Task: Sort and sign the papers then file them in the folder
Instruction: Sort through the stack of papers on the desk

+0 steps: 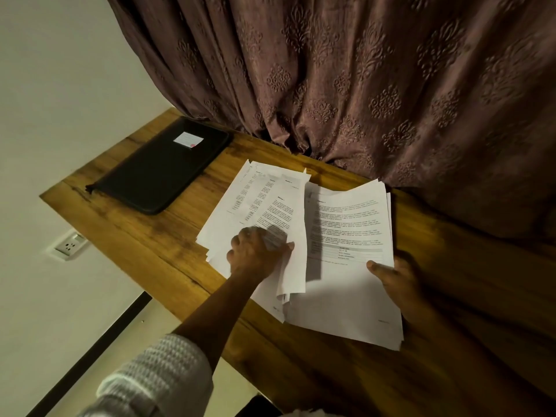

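Printed white papers lie spread on the wooden table. My left hand pinches one sheet near its lower part, above a loose fan of sheets on the left. My right hand grips the right edge of a thicker stack, thumb on top of the page. A black zipped folder with a white label lies closed at the table's far left corner, apart from both hands.
A heavy brown patterned curtain hangs along the table's far edge and drapes onto it. A wall socket sits on the white wall below the table's left edge. The right part of the table lies in shadow.
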